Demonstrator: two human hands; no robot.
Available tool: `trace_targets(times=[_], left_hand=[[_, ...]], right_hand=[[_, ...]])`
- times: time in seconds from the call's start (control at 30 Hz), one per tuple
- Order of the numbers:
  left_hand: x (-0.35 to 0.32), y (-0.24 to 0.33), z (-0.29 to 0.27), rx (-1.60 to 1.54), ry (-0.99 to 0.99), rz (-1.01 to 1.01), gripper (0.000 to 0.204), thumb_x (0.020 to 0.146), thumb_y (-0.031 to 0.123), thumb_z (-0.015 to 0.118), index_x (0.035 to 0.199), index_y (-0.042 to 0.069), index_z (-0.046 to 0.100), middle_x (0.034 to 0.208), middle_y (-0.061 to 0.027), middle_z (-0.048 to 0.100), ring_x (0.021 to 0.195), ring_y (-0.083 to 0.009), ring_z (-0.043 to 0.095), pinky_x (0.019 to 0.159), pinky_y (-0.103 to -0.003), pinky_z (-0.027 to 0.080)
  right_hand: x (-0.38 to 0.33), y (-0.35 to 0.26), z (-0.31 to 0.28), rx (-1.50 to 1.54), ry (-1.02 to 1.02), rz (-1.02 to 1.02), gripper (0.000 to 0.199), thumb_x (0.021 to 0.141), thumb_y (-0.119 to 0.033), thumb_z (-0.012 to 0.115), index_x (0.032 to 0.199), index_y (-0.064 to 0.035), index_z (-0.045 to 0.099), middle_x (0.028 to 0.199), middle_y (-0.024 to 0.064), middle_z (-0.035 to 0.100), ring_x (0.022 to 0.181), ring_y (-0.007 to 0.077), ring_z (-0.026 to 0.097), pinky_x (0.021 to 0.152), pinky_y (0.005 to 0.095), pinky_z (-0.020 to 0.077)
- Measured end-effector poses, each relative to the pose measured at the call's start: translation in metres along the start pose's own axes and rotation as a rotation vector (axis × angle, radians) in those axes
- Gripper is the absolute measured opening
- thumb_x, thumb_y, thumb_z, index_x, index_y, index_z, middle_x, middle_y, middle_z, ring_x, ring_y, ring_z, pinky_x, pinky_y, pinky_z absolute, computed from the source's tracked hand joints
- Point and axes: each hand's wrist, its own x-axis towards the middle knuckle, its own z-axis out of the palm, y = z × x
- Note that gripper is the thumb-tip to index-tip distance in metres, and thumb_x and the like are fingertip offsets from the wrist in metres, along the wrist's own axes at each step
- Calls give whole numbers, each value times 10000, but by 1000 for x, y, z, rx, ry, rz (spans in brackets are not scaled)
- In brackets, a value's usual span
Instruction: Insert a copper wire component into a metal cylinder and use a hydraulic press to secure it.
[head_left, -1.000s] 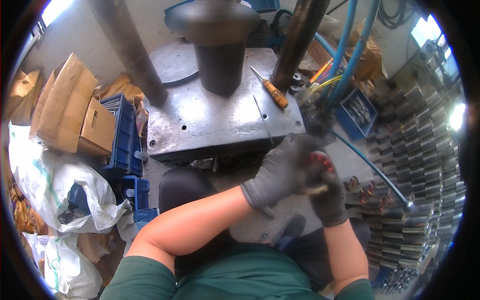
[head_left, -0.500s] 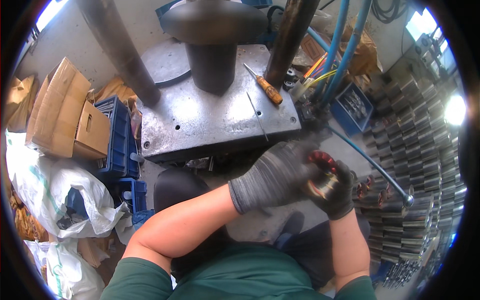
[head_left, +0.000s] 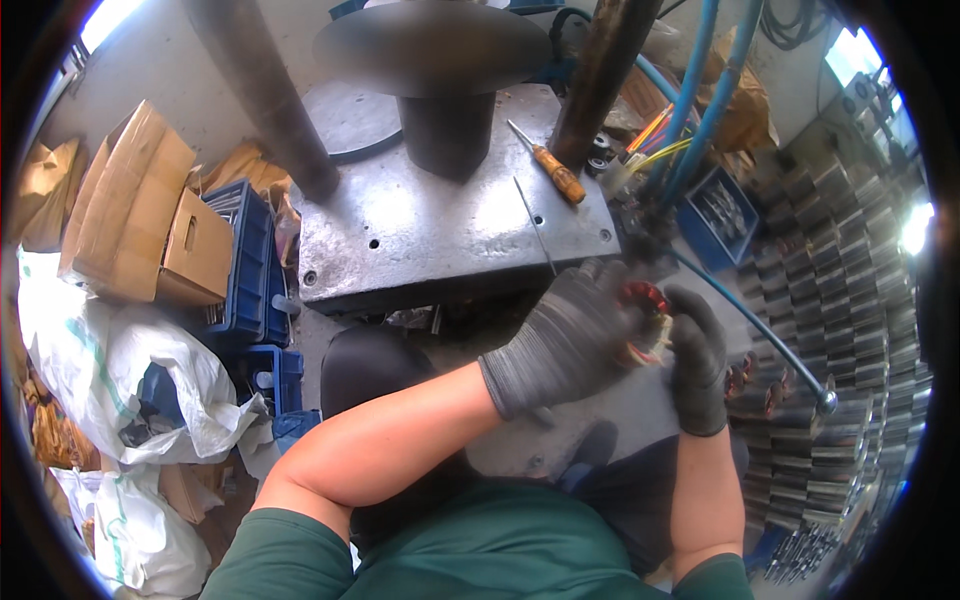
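In front of me, beside the press bed, a small ring-shaped motor stator [head_left: 648, 296] with red coils and pale leads is between my two gloved hands. My left hand [head_left: 570, 335] is closed on its left side, the back of the dark glove facing up. At the stator's right edge, my right hand [head_left: 698, 355] curves its fingers and thumb against it. Part of the stator is hidden and slightly blurred. Just beyond the left fingers, a thin metal rod [head_left: 533, 222] lies on the steel press bed [head_left: 440, 245]. A wooden-handled screwdriver [head_left: 558, 175] rests farther back.
Stacked metal cores [head_left: 830, 300] line the right side, with a blue hose [head_left: 750, 318] passing before them. Two press columns [head_left: 268, 90] and a central ram [head_left: 448, 130] rise from the bed. Left are cardboard boxes [head_left: 130, 205], blue crates [head_left: 240, 260] and white sacks [head_left: 75, 370].
My right hand has loosened from around the stator and shifted to its right edge, its fingers straighter. The stator shows more openly. The whole view has shifted slightly.
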Motion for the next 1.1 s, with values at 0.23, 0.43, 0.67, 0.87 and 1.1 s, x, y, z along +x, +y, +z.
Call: trace_targets(times=[0.23, 0.43, 0.67, 0.87, 1.1], left_hand=[[-3, 6, 20, 113, -49, 83, 419, 666, 273, 806, 992, 34, 695, 1212, -256, 576, 1072, -391, 586, 889, -494, 497], [-10, 3, 38, 264, -10, 92, 409, 678, 274, 776, 1016, 57, 695, 1239, -244, 570, 1089, -391, 578, 911, -501, 480], [-11, 9, 42, 280, -126, 42, 403, 671, 287, 775, 996, 64, 696, 1189, -221, 575, 1060, -373, 571, 894, -493, 470], [-13, 8, 41, 308, -108, 66, 401, 683, 280, 763, 1014, 64, 697, 1192, -225, 581, 1054, -381, 578, 899, -495, 471], [-13, 8, 38, 337, -150, 66, 361, 708, 261, 741, 1014, 75, 696, 1212, -227, 578, 1083, -390, 574, 915, -508, 464]], right_hand=[[8, -4, 14, -568, 35, -106, 273, 877, -65, 695, 1138, 8, 664, 997, 127, 702, 920, 184, 669, 831, 341, 531], [9, 21, 10, -607, 18, -237, 273, 885, -45, 677, 1152, 5, 654, 1039, 200, 686, 930, 325, 687, 829, 390, 543], [5, 31, 6, -531, -48, -165, 410, 849, 23, 636, 1257, 12, 606, 1126, 222, 639, 1021, 371, 667, 887, 410, 547], [4, 44, 1, -515, -53, -208, 478, 844, 32, 619, 1318, 19, 564, 1160, 240, 623, 1059, 389, 650, 912, 429, 536], [3, 37, 9, -626, -37, -273, 460, 863, 5, 624, 1317, 25, 554, 1127, 255, 662, 1038, 407, 665, 897, 438, 544]])
